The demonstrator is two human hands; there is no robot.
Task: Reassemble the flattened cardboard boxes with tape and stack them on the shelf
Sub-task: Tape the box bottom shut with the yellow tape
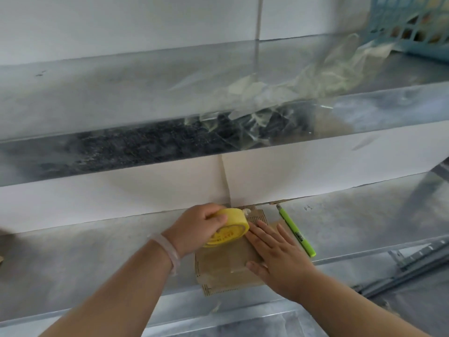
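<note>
The metal shelf [97,251] held 1 cardboard box [226,263], flat so it could be taped. R hand [274,254] pressed on it w/ fingers straight, prob. to keep it still. L hand [194,227] curled its fingers round 1 yellow tape roll [233,227] on the box. 1 green knife [296,233] lay just beside, prob. for cutting.

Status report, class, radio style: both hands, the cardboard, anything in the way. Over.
Left hand grips yellow tape roll. Right hand flat, pressing cardboard box. Green utility knife lies to its right, not blocking.
</note>
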